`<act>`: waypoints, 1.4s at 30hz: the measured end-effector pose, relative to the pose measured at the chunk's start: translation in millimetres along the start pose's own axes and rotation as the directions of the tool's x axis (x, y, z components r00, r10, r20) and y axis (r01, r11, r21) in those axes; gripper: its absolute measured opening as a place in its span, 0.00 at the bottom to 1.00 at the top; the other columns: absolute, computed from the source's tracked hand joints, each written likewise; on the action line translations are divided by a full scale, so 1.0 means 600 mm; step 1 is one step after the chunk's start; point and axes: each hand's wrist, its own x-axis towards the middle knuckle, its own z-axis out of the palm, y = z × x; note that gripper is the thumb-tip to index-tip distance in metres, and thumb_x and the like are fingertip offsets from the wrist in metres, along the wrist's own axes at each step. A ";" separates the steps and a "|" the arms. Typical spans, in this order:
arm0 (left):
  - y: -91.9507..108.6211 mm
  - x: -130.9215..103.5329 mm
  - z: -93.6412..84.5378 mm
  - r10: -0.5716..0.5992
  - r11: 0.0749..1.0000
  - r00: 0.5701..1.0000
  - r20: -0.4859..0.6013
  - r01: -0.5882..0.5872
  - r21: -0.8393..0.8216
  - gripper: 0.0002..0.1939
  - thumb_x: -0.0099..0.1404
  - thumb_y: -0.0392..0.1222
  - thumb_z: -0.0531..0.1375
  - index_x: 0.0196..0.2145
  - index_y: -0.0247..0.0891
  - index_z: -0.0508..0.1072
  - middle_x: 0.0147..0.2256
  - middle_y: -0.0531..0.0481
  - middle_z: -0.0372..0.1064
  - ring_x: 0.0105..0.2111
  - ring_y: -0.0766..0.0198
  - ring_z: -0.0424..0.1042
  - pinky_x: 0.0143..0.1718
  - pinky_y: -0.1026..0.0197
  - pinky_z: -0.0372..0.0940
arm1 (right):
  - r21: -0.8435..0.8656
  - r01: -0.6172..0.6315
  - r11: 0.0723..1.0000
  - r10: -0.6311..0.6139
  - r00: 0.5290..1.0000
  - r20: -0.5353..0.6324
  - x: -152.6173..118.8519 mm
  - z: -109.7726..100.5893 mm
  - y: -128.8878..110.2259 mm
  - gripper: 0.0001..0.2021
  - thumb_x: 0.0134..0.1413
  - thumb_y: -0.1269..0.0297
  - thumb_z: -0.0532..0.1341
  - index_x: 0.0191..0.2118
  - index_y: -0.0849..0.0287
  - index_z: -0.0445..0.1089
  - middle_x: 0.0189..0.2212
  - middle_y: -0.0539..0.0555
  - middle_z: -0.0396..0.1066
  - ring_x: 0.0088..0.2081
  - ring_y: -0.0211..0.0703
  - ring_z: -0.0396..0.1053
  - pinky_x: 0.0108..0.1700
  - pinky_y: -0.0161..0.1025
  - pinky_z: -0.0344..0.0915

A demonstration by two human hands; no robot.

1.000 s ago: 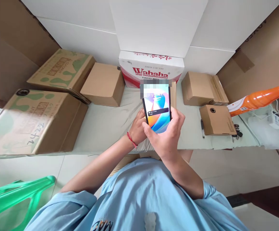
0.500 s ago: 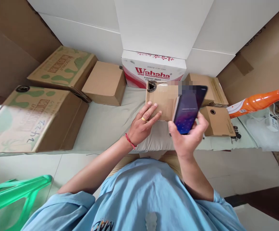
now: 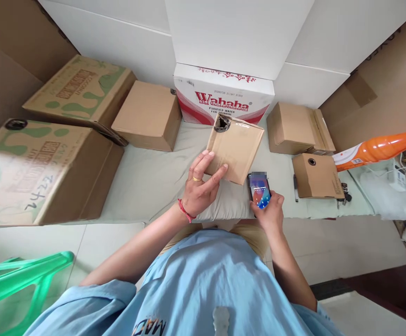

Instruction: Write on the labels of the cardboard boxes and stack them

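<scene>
A small cardboard box (image 3: 237, 151) with a dark-rimmed hole in its upper left corner sits tilted in the middle, in front of the white Wahaba-style carton printed "Wahaha" (image 3: 223, 100). My left hand (image 3: 203, 184) grips this box at its lower left, fingers across its face; the thumb is hidden. A gold ring and a red wrist cord show on that hand. My right hand (image 3: 269, 210) is closed around the lower part of a smartphone (image 3: 259, 193) with a lit screen, low over the table's front, right of the box.
Two coconut-print cartons (image 3: 66, 172) and a plain box (image 3: 145, 114) stand at left. At right are a brown box (image 3: 290, 126), a smaller box with a hole (image 3: 316, 175), a pen (image 3: 296, 188), keys (image 3: 344, 192) and an orange bottle (image 3: 381, 148). A green stool (image 3: 31, 275) stands lower left.
My right hand has lowered the smartphone toward me, away from the box. The box has turned clockwise and tilted under my left hand, and its face shows more fully.
</scene>
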 end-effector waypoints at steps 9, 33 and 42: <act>0.001 -0.014 -0.006 -0.153 0.988 0.988 0.000 0.153 -0.033 0.47 0.72 0.37 0.67 0.79 0.47 0.49 0.74 0.31 0.56 0.74 0.43 0.61 0.66 0.40 0.72 | 0.117 0.229 0.966 -0.234 0.972 0.031 0.024 -0.003 -0.008 0.42 0.57 0.34 0.68 0.65 0.63 0.67 0.65 0.76 0.65 0.69 0.77 0.60 0.65 0.72 0.66; 0.077 -0.008 0.007 -0.038 0.881 0.929 0.369 0.205 -0.426 0.43 0.71 0.35 0.59 0.80 0.46 0.52 0.75 0.37 0.60 0.76 0.48 0.60 0.74 0.38 0.63 | 0.719 -0.012 0.695 -0.107 0.987 0.120 0.018 -0.118 -0.094 0.48 0.38 0.32 0.80 0.58 0.56 0.67 0.62 0.68 0.75 0.65 0.63 0.73 0.57 0.55 0.80; 0.088 -0.006 0.023 -0.060 0.806 0.914 0.401 0.282 -0.520 0.43 0.64 0.28 0.60 0.75 0.46 0.60 0.72 0.41 0.66 0.78 0.46 0.54 0.74 0.32 0.63 | 0.814 -0.557 0.166 -0.070 0.816 0.573 -0.006 -0.050 -0.036 0.30 0.44 0.42 0.82 0.44 0.54 0.75 0.36 0.50 0.83 0.31 0.40 0.81 0.36 0.38 0.82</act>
